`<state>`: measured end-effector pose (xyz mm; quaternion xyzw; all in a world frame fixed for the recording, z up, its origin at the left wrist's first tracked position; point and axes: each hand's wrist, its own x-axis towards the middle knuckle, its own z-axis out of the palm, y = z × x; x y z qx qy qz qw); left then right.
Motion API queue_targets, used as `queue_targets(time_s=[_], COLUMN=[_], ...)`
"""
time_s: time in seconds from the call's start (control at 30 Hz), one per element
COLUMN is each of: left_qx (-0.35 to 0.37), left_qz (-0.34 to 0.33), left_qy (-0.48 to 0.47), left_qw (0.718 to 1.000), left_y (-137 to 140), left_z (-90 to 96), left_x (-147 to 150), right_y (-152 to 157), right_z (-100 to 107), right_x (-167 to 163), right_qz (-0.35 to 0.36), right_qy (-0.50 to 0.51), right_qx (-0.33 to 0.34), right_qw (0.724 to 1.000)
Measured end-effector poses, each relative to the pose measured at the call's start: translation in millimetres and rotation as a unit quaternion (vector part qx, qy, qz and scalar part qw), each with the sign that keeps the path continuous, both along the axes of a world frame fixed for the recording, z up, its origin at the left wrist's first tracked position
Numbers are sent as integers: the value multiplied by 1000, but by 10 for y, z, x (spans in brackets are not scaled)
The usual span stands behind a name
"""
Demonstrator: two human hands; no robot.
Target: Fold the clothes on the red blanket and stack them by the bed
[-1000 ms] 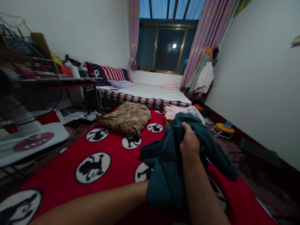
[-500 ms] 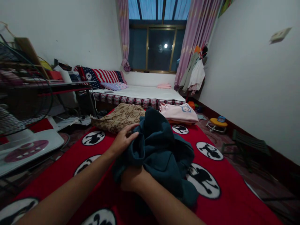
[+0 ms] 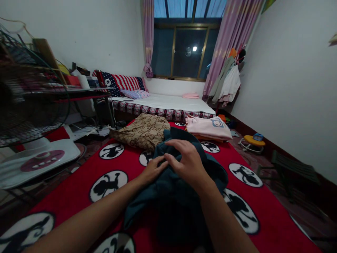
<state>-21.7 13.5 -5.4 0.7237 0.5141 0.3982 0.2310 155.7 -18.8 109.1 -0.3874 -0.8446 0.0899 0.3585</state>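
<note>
The left grip (image 3: 153, 168), right grip (image 3: 189, 161) and both slender, tapering forearms (image 3: 89, 212) are bare.

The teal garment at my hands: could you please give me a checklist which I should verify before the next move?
1. Left hand at the teal garment: ok.
2. Right hand closed on the cloth: not ok, it is open.
3. Teal garment spread flat: not ok, it lies bunched in folds.
4. Pink garment folded: ok, it lies beyond, to the right.
5. Brown patterned cloth free of the teal garment: cannot tell, they meet in the view.
</note>
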Motion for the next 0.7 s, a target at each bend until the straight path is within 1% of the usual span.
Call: queue_targets(time_s=[0.03,0.07,0.1,0.17,0.23,0.3,0.37,0.47,0.57,0.7], left_qx=[22,52,87,137,129,93,68,57,58,82], left_qz=[15,39,71,133,168,179,191,215,231,232], left_qy=[0,13,43,150,270,355,394,408,413,430], left_qw=[1000,998,993,970,939,913,897,885,879,869], left_y=[13,39,77,181,308,446,584,774,930,1109], left_z=[30,57,80,115,133,137,135,132,134,135], left_x=[-78,-173,-283,-520,-723,-840,-859,-779,-715,-799], right_y=[163,308,427,572,609,588,557,541,550,558], right_z=[-160,-328,-489,-739,-860,-875,-846,-824,-857,-926], right_x=[22,39,51,62,54,34,13,1,14,35], right_qz=[-65,-110,-129,-157,-169,-178,-184,-186,-186,-181], right_qy=[-35,-85,-133,-188,-205,-203,-198,-192,-185,-169], right_qx=[14,3,-26,-70,-82,-75,-73,-73,-66,-49], right_qw=[997,990,982,967,961,960,960,961,963,967])
